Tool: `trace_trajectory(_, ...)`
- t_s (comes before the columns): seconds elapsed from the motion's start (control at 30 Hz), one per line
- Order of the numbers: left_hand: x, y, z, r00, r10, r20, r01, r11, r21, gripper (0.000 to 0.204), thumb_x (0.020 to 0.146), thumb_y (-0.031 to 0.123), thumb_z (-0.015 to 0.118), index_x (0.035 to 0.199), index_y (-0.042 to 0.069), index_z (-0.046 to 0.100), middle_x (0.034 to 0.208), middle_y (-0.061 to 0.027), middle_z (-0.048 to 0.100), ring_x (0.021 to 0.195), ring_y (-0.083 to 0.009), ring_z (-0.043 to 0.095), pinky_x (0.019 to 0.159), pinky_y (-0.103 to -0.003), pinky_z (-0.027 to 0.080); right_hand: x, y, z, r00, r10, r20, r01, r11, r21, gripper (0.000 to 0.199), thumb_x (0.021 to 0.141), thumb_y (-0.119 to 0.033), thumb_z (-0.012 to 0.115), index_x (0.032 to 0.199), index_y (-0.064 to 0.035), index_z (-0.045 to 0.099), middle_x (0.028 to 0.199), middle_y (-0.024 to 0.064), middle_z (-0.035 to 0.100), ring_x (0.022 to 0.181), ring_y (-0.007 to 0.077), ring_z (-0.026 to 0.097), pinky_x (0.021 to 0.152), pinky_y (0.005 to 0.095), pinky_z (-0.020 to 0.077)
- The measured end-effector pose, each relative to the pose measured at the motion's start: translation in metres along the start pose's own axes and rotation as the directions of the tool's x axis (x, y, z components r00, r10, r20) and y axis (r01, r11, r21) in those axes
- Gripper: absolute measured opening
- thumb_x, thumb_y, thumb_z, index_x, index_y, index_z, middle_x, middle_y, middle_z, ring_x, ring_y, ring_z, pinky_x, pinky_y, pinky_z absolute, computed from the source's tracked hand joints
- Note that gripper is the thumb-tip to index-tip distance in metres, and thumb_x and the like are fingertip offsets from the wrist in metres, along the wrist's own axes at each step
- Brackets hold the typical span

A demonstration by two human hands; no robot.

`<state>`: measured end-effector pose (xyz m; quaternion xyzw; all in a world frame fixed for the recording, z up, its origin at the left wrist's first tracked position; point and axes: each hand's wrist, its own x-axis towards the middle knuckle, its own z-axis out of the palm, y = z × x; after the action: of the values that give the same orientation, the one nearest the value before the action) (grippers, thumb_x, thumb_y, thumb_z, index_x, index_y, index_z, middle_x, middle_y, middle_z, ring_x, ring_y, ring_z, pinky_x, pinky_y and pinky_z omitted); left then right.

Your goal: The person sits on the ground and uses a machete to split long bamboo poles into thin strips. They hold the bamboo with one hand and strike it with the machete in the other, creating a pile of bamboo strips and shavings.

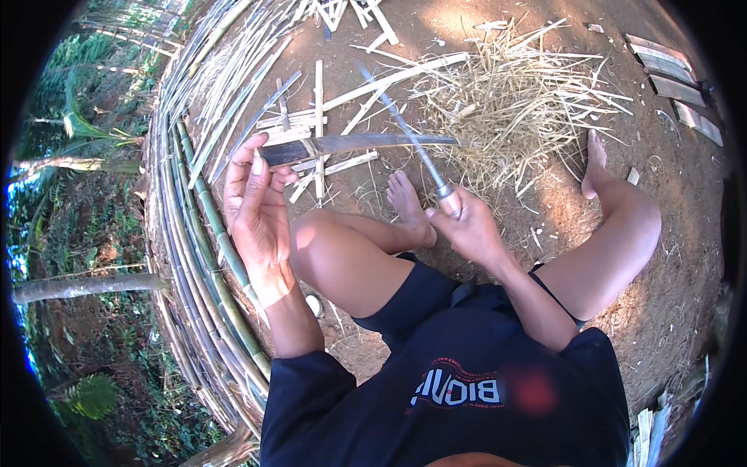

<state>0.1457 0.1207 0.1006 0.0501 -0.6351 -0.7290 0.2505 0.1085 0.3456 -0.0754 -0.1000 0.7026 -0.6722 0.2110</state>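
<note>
My left hand [261, 204] is raised at the left, its fingers and thumb pinching one end of a dark bamboo strip [346, 143]. The strip has a paler node near my fingers and reaches out to the right. In my right hand [472, 233], the fingers wrap round the light handle of a long narrow-bladed knife [420, 148]. The blade points up and to the left, and crosses the strip near its far end in this view. Whether blade and strip touch, I cannot tell.
A heap of pale shavings [506, 109] lies beyond my feet. Split bamboo pieces [319, 117] are scattered left of it. Long bamboo poles [198, 257] line the left side, with greenery beyond. Flat boards [671, 74] lie at the far right. My bent legs flank the ground before me.
</note>
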Motion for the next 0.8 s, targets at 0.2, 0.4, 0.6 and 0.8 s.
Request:
trace_trajectory(0.2,-0.024,0.0,0.025,0.991,-0.13,0.036,0.135,0.965,-0.226,0.021,0.089,0.003,0.063,0.104,0.005,0.049,0.092,-0.0039,0.056,0.08,-0.0158,0.056,0.075,-0.03,0.046,-0.043,-0.072,0.001,0.967,-0.119,0.225,0.129,0.991,-0.03,0.03,0.089,-0.027,0.066,0.087,-0.0005,0.053,0.079,0.0106,0.043,0.074,0.0204,0.042,0.063,0.0343,0.038)
trace_trajectory(0.4,-0.045,-0.002,0.036,0.972,-0.205,0.113,0.231,0.916,-0.329,0.017,0.089,0.001,0.062,0.097,0.007,0.048,0.095,-0.0034,0.054,0.087,-0.0141,0.052,0.077,-0.029,0.042,-0.052,-0.077,-0.007,0.949,-0.183,0.255,0.203,0.978,-0.051,0.036,0.093,-0.032,0.059,0.091,0.0029,0.053,0.102,0.0286,0.035,0.094,0.0395,0.041,0.08,0.0434,0.0387)
trace_trajectory(0.6,-0.057,-0.003,0.045,0.968,-0.221,0.121,0.25,0.904,-0.348,0.019,0.088,0.002,0.064,0.096,0.008,0.048,0.095,-0.0024,0.051,0.089,-0.0137,0.051,0.077,-0.03,0.041,-0.053,-0.074,-0.011,0.95,-0.178,0.257,0.201,0.977,-0.067,0.039,0.096,-0.036,0.054,0.097,0.0035,0.055,0.096,0.0311,0.041,0.088,0.0445,0.049,0.077,0.0453,0.0425)
trace_trajectory(0.8,-0.065,-0.006,0.042,0.969,-0.197,0.146,0.236,0.911,-0.337,0.021,0.088,0.003,0.065,0.097,0.007,0.047,0.096,-0.0037,0.054,0.087,-0.0146,0.053,0.079,-0.03,0.042,-0.056,-0.074,-0.012,0.925,-0.315,0.213,0.345,0.931,-0.12,0.038,0.096,-0.035,0.054,0.106,0.0016,0.057,0.062,0.0159,0.056,0.058,0.0332,0.062,0.056,0.0383,0.0482)
